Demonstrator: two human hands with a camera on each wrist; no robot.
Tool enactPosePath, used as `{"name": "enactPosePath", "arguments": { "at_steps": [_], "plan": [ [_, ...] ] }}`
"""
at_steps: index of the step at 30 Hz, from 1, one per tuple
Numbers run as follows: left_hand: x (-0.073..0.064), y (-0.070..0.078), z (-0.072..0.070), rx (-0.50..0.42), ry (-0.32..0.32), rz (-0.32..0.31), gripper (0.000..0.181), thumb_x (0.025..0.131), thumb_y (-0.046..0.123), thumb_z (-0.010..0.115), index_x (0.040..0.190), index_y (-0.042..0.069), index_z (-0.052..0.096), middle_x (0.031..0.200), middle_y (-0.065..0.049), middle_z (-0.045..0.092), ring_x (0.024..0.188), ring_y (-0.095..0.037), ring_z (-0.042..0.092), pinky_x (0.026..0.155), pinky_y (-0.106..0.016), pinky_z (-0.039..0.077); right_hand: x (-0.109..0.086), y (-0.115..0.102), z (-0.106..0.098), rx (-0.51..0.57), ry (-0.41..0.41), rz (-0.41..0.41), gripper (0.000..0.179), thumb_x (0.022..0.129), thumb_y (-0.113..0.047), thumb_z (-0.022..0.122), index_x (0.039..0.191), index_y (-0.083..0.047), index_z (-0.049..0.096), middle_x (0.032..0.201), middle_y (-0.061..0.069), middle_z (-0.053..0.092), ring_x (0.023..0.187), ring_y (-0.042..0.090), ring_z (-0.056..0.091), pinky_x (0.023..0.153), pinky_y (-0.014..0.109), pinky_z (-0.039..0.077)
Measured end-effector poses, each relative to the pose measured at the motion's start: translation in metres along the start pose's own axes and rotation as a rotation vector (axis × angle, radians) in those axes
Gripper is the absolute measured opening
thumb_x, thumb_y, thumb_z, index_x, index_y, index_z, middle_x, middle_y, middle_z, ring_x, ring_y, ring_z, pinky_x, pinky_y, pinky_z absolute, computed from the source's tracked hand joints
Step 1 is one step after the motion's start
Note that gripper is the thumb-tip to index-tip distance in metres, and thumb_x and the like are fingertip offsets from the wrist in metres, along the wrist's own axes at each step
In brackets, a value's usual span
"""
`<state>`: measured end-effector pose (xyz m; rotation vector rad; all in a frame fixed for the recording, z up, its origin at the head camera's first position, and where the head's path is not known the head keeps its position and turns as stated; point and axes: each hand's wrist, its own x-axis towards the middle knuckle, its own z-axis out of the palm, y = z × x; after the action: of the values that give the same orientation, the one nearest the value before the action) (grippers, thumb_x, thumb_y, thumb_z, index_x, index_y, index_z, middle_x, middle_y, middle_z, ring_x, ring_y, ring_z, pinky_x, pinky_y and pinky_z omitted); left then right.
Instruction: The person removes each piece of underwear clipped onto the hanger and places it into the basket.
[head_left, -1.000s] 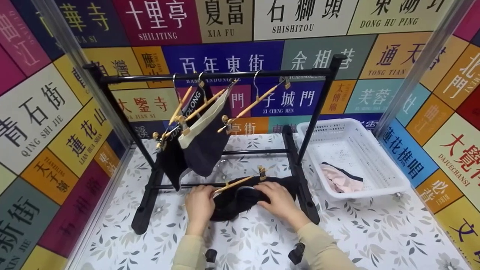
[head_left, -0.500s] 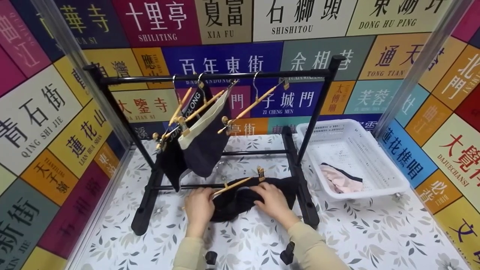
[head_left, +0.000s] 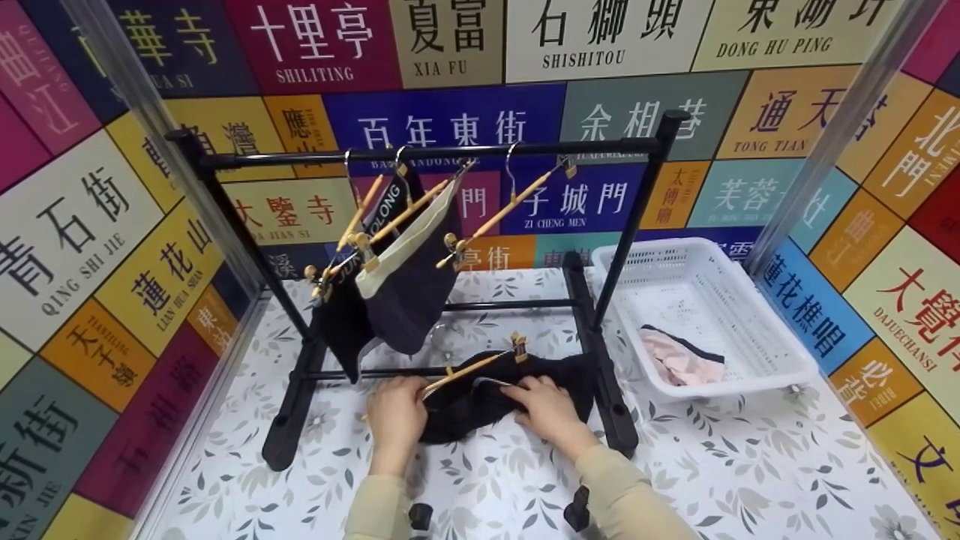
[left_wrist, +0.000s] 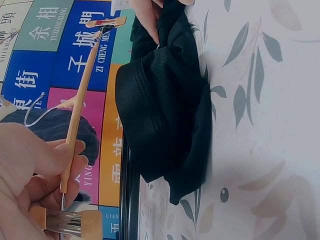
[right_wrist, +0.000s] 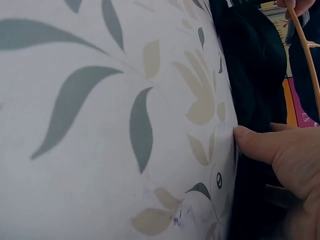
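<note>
My left hand (head_left: 396, 412) holds a wooden hanger (left_wrist: 76, 120) with metal clips between thumb and fingers. One hanger clip (left_wrist: 107, 22) stands free at the far end, and the other clip (left_wrist: 65, 222) is beside my left fingers. Black underpants (head_left: 469, 412) lie bunched on the table below the hanger, their wide waistband (left_wrist: 137, 100) folded over. My right hand (head_left: 551, 409) pinches the black cloth, with the thumb (right_wrist: 252, 142) on the near side and the fingers mostly hidden behind it.
A black rack (head_left: 442, 152) stands over the work, with dark underpants (head_left: 412, 300) and black underpants (head_left: 341, 322) on hangers. A bare hanger (head_left: 510, 206) hangs to their right. At right, a white basket (head_left: 780, 341) holds a pink garment (head_left: 682, 358).
My right hand has shifted slightly left along the black cloth. The hanger in my left hand has tilted a little, its hook less visible now.
</note>
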<state>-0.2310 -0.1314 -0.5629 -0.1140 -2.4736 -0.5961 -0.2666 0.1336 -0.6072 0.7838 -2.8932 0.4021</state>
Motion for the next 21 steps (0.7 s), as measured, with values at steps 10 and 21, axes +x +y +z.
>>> {"name": "enactPosePath", "arguments": {
  "at_steps": [10,21],
  "plan": [
    [0.0,-0.001,-0.001,0.001,0.015,0.015,0.015,0.072,0.003,0.077,0.082,0.013,0.073,0.077,-0.005,0.067,0.073,-0.033,0.061,0.064,-0.051,0.046,-0.002,0.003,0.002,-0.032,0.092,-0.022,0.033,0.076,-0.014,0.082,0.108,-0.019,0.073,0.101,0.007,0.063,0.092,0.032,0.057,0.066,0.049,0.051],
    [-0.002,0.001,0.0,0.003,0.041,0.045,0.012,0.074,0.005,0.077,0.081,0.014,0.074,0.079,-0.005,0.069,0.073,-0.034,0.063,0.062,-0.051,0.045,-0.011,0.011,0.001,-0.008,0.205,-0.097,0.015,0.074,-0.011,0.082,0.085,-0.014,0.071,0.08,0.004,0.062,0.072,0.029,0.06,0.065,0.04,0.051]
  ]
}}
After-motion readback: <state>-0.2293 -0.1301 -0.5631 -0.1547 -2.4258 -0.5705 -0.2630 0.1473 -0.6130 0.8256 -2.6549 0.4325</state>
